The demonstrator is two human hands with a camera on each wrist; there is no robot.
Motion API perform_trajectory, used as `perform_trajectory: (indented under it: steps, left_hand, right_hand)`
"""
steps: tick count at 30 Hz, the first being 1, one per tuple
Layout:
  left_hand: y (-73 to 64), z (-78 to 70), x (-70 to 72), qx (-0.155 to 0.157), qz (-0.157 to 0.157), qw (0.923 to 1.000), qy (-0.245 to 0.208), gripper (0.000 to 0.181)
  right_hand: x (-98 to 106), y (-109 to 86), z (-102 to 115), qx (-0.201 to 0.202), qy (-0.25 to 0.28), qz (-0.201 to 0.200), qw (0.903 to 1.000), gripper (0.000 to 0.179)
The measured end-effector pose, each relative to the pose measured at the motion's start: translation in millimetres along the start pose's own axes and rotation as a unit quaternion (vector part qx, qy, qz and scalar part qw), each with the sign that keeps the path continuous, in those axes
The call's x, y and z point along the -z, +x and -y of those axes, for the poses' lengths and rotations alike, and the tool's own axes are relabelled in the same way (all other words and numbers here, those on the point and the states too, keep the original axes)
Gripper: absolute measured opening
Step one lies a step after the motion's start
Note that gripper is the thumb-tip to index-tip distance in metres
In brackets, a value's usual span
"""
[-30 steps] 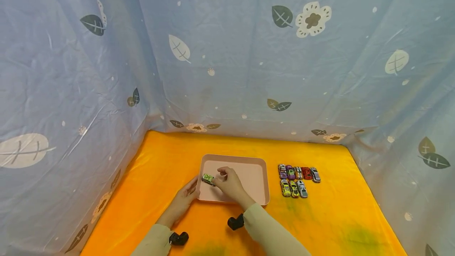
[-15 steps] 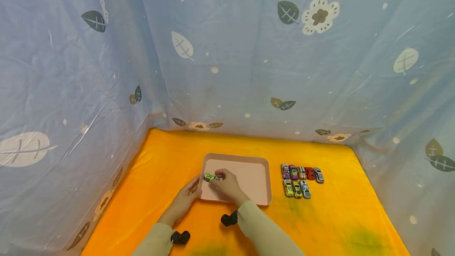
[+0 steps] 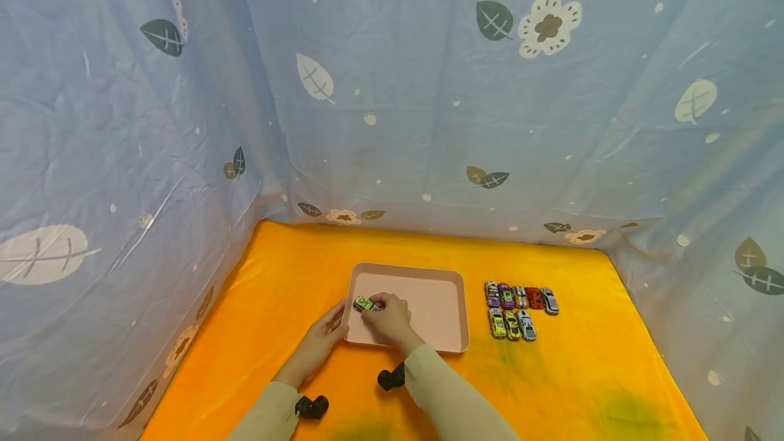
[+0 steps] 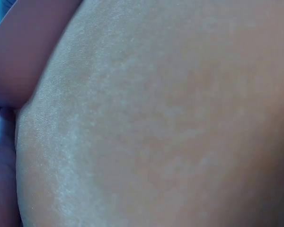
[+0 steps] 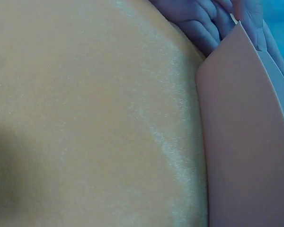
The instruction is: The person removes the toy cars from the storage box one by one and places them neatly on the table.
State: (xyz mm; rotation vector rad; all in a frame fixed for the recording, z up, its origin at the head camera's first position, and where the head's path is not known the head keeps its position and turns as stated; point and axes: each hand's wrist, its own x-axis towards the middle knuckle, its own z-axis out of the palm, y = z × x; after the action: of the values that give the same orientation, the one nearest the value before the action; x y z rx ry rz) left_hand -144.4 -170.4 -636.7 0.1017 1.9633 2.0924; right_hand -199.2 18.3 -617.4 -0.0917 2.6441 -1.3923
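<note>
In the head view a pale pink tray (image 3: 431,301) lies on the yellow-orange cloth. My left hand (image 3: 314,351) grips the tray at its near left side; in the right wrist view the left hand (image 5: 251,21) shows with its fingers at the tray's rim. Inside the tray, near the left wall, my right hand (image 3: 390,320) pinches a small green-and-white toy car (image 3: 363,303) between thumb and fingers. The car's right end is hidden by those fingers. Bare cloth and the tray's pink wall (image 4: 23,52) fill most of the left wrist view.
To the right of the tray, several toy cars stand side by side in two rows, among them a red car (image 3: 535,298) and a yellow car (image 3: 497,324). Blue patterned curtains (image 3: 392,87) close in the cloth at the back and both sides.
My right fingers have closed further round the toy car, which has shifted slightly away from me. The left hand has stayed at the tray; the head view has moved a little.
</note>
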Motion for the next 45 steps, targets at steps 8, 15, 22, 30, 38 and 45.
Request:
perform_trajectory:
  steps: [8,15,22,30,38,45]
  left_hand:
    - [1.4,0.4,-3.7,0.01,0.002,0.9999,-0.006,0.06]
    - [-1.0,-2.5,-2.9,0.008,-0.016,0.9995,0.028,0.06]
    - [-3.0,-3.5,-2.5,0.013,-0.019,0.9995,0.023,0.059]
    - [-3.0,-3.1,-2.6,0.017,-0.019,0.9997,0.007,0.059]
    - [-3.8,-3.6,-2.0,0.01,-0.015,0.9998,0.009,0.059]
    - [-3.1,-4.1,-2.3,0.013,-0.017,0.9997,0.011,0.059]
  right_hand:
    - [15.5,-5.6,1.0,-0.01,0.08,0.022,0.9965,0.028]
    - [43.1,-10.5,6.1,0.028,0.094,0.0,0.9952,0.028]
    - [73.6,-18.0,0.1,0.044,0.087,-0.028,0.9948,0.035]
    - [102.3,-23.4,-10.1,0.062,0.072,-0.064,0.9934,0.038]
    - [119.6,-29.9,-18.7,0.068,0.095,-0.104,0.9878,0.033]
    - [144.6,-39.7,-32.6,0.055,0.096,-0.142,0.9837,0.038]
